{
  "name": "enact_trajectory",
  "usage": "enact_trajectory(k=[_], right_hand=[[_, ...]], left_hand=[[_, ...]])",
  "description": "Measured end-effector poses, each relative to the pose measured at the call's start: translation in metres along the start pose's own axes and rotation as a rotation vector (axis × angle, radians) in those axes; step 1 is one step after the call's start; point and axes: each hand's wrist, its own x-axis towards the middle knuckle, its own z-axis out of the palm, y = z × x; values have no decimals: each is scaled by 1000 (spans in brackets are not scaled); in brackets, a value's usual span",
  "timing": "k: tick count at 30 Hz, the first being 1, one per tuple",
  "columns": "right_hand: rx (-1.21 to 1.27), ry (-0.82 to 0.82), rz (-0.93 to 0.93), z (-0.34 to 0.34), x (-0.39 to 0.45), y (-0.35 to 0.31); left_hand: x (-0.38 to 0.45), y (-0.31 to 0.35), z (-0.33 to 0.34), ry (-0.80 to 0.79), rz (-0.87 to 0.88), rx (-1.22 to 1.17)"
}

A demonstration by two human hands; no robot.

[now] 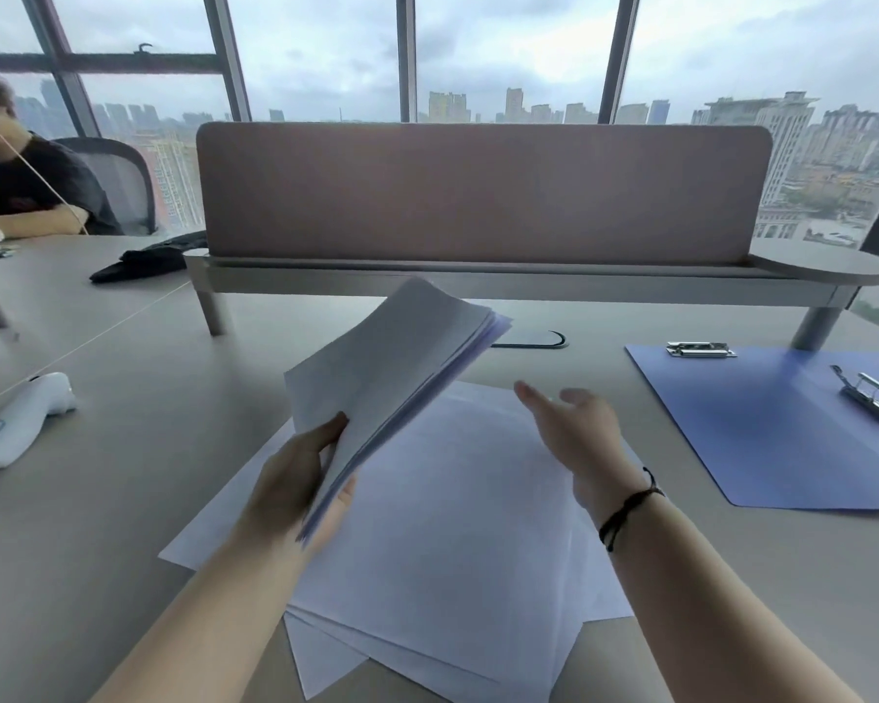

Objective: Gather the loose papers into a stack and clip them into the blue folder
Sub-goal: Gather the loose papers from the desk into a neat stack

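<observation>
Above the desk, left hand pinches a gathered sheaf; right hand, fingers loose and empty, hovers over loose papers; blue folder lies rightward, nearer it.

The stack of papers, held up toward twelve o'clock from the left hand, is thin, matt white paper, its edges fanning softly. The loose sheets on the desk are the same smooth, dull paper. The desk top looks like a matt grey laminate. At three o'clock the blue folder has a smooth, faintly sheeny plastic face with shiny metal clips. At twelve o'clock the divider panel looks like matt felt cloth. At nine o'clock a white device is glossy plastic.
</observation>
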Motion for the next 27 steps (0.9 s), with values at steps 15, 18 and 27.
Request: enact_trajectory(k=[15,18,27], right_hand=[[-87,-420,-113,-2,-45,30],[84,-266,-113,-14,-33,30],[983,-230,309,-27,-31,24]], left_hand=[[4,-4,-4,9,152,277],[-1,-2,3,9,265,204],[-12,-2,14,116,324,194]])
